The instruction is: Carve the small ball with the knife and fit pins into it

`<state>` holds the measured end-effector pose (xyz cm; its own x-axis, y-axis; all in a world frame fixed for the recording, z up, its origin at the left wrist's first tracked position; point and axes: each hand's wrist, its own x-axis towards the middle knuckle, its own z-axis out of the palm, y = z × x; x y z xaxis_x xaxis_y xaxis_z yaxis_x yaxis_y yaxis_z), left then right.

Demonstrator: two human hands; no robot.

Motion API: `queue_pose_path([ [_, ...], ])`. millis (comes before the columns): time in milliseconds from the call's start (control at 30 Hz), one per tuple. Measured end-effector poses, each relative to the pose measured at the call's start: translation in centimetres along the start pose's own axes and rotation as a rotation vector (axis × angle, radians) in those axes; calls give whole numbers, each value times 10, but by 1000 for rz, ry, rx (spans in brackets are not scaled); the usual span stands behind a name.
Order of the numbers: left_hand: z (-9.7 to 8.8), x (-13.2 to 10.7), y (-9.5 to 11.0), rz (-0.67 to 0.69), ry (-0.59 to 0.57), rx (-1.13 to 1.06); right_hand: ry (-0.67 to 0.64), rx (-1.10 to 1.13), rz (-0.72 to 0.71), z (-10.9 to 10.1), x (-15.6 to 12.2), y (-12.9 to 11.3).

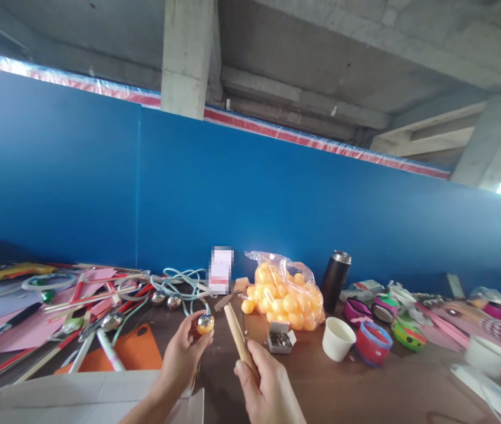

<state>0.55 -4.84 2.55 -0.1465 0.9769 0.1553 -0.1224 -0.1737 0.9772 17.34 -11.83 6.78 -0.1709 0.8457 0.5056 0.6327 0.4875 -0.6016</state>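
Between the fingertips of my left hand [183,348] is a small ball [205,324], shiny silver on top and orange below. A pale blue cord [207,307] runs up behind the ball. My right hand [268,380] is wrapped round the wooden handle of a hammer [234,327], whose dark head points up and left, close to the ball but apart from it. Just beyond the right hand sits an open small box [281,340] of shiny metal pieces, too small to name. A clear bag [288,294] of orange balls lies behind the box.
Right of the bag stand a black bottle [337,281] and a white cup [338,338], with colourful bands [372,343] beyond. Sticks, coiled cords and an orange sheet [139,348] crowd the left. Cardboard [78,394] lies in front; a blue partition [250,194] closes the back.
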Motion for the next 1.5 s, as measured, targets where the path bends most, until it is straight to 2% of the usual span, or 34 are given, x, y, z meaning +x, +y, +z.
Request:
queue_pose_path([
  [167, 1, 0, 2, 5, -19, 4, -34, -49, -35, 0, -1, -4],
  [300, 0, 2, -3, 5, -5, 10, -90, -53, -11, 3, -2, -1],
  [500, 0, 3, -5, 35, -5, 6, -14, 7, 11, -2, 0, -2],
  [667, 0, 3, -6, 52, 61, 77, -114, -67, 3, 0, -1, -4],
  [867, 1, 3, -9, 162, 63, 76, 80, 18, -5, 0, 0, 0],
  [933, 1, 2, -10, 174, 64, 70, 102, 37, 4, 1, 1, 3],
  [1100, 0, 1, -9, 215, 92, 111, 55, 46, 9, 6, 0, 4],
  [1333, 1, -2, -7, 251, 50, 156, 13, 60, 13, 6, 0, 1],
  [1500, 1, 3, -13, 219, 65, 174, -49, 26, 33, 6, -1, 3],
])
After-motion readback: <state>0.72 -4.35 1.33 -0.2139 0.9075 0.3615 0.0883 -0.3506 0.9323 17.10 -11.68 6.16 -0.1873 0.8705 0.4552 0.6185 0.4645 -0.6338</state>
